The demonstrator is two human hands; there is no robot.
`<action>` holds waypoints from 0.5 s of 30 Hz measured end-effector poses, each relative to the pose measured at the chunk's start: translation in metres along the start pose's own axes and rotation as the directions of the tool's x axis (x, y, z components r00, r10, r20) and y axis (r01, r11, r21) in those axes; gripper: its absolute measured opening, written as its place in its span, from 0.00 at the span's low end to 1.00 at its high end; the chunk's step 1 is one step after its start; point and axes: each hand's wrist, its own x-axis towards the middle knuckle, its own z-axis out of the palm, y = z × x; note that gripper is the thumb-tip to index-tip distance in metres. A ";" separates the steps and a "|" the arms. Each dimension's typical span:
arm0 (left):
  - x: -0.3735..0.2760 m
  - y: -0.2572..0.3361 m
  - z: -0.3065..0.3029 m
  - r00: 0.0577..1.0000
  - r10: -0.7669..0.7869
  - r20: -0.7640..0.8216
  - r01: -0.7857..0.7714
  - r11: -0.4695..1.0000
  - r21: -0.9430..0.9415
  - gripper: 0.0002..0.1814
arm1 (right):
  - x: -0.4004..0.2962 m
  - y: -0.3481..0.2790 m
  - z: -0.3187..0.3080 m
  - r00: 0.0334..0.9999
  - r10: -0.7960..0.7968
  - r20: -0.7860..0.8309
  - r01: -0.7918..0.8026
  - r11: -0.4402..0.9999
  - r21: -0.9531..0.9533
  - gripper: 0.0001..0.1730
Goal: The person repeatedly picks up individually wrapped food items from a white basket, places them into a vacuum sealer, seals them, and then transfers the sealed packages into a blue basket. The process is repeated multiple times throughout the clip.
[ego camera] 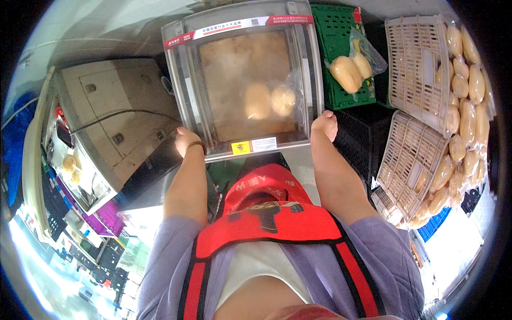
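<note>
In front of me is a vacuum packing machine with a clear lid in a metal frame. Under the lid lie pale, oblong vegetables in plastic film, probably lotus root segments, on a brown-stained bed. My left hand, with a bracelet at the wrist, is closed at the lid's near left corner. At the near right side, my right hand curls around the lid's edge. The fingers of both hands are partly hidden. The lid appears lowered over the vegetables.
Right of the machine, a green plastic crate bears more bagged vegetables. Pale slatted baskets full of packed vegetables stand farther right, beside a black crate. On the left are a metal cabinet, a black cable and a tray.
</note>
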 end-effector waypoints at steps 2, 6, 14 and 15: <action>0.001 0.000 0.000 1.000 0.002 0.003 -0.002 1.000 0.005 0.34 | 0.001 0.001 0.001 1.000 -0.002 -0.005 0.002 1.000 0.005 0.28; -0.001 0.003 -0.002 1.000 0.004 0.014 -0.004 1.000 0.028 0.34 | -0.001 0.000 -0.001 1.000 -0.005 -0.001 0.005 1.000 0.009 0.28; -0.004 0.004 -0.005 0.999 0.050 0.011 -0.050 0.997 0.065 0.34 | -0.001 0.000 -0.001 1.000 0.006 -0.004 -0.006 1.000 0.009 0.27; -0.003 0.003 -0.004 0.999 0.046 0.008 -0.046 0.997 0.062 0.34 | -0.001 0.000 -0.001 1.000 0.003 0.000 -0.003 1.000 0.007 0.27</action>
